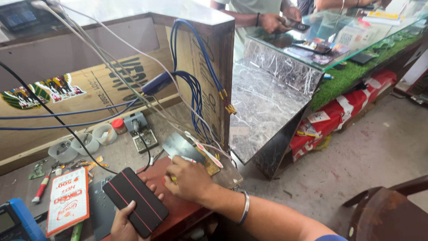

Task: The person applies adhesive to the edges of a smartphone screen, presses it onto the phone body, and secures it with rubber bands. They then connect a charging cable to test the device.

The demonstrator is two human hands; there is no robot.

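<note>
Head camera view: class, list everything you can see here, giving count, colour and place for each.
Phone case: one, black with red stripes, in left hand.
Plastic tubs: three, clear, bench rear left.
Small jar: one, red lid, beside tubs.
Cables: several, blue and white, draped over wooden partition.
Card packet: one, white and orange, bench left.
Multimeter: one, blue, bottom left corner.
Glass counter: one, right, another person's hands over it.
Left hand: holding phone case.
Right hand: on bench edge, something small in fingers.
</note>
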